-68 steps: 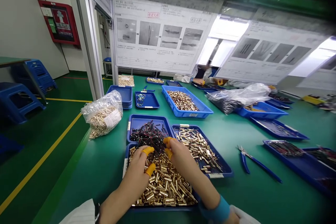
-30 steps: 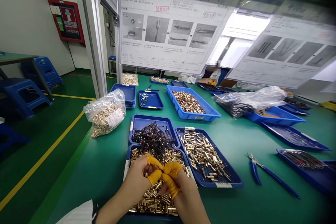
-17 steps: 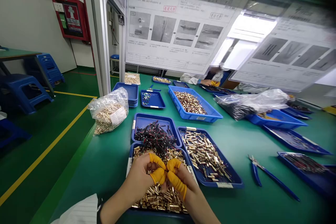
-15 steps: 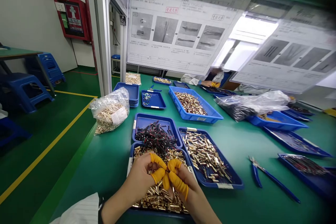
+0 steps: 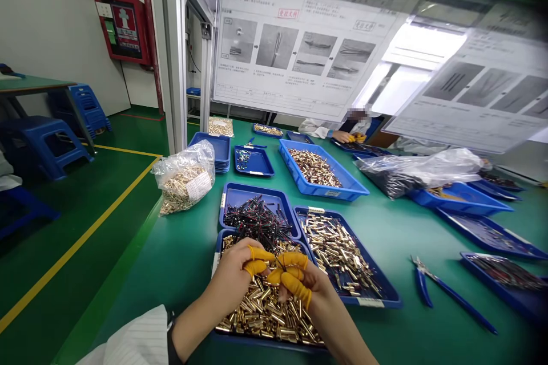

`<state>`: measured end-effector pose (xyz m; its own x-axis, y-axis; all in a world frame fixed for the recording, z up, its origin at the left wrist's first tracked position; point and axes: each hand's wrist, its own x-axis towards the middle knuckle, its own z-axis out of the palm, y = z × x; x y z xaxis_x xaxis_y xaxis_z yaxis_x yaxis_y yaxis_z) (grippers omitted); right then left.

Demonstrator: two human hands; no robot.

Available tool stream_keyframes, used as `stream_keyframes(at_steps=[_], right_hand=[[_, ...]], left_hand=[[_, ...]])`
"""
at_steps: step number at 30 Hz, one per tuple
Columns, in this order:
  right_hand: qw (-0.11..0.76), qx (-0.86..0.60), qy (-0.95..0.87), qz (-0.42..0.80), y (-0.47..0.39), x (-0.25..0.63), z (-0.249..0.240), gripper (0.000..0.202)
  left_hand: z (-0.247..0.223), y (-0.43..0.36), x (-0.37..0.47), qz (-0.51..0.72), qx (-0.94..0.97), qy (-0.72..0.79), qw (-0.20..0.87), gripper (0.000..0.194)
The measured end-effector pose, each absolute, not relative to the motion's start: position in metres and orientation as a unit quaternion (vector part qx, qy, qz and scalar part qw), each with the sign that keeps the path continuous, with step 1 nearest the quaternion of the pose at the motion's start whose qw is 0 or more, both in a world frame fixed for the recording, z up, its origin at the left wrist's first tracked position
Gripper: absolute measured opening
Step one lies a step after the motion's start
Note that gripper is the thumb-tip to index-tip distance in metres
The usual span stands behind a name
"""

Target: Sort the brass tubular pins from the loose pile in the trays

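Fingers [image 5: 295, 288] of the right hand [image 5: 315, 287] are pinching a dark wire [image 5: 281, 264], lower centre; the left hand [image 5: 233, 271] is hovering half-curled beside, grip unclear; both are hiding brass tubes [image 5: 274, 309]; a hanging sheet [image 5: 308, 40] is blocking the upper centre

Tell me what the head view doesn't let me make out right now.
All in the head view:
Dark piece between left hand and right hand: mostly hidden by yellow finger covers.
Floor of the front tray: buried under brass-coloured parts.
Instruction sheet: print too small.
Rightmost wire tray: cut off by the right edge.
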<state>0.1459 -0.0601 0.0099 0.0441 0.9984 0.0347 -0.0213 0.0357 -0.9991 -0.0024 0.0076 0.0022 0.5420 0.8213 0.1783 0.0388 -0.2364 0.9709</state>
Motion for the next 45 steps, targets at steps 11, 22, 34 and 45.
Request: stream_keyframes(at_steps=[11,22,34,45], right_hand=[[0.516,-0.592,-0.541,0.301,-0.068,0.140,0.002,0.028],[0.490,-0.610,-0.574,0.240,-0.070,0.135,-0.001,0.019],[0.491,-0.610,-0.568,0.252,-0.069,0.135,0.000,0.016],[0.464,-0.596,-0.522,0.396,-0.070,0.138,-0.005,0.012]], left_hand=[[0.001,0.008,-0.003,0.377,0.677,0.296,0.559,0.026],[-0.001,0.009,0.003,0.364,0.541,0.330,0.683,0.015],[-0.005,0.008,0.004,0.359,0.554,0.321,0.679,0.009],[-0.007,0.002,0.003,0.284,0.688,0.302,0.595,0.008]])
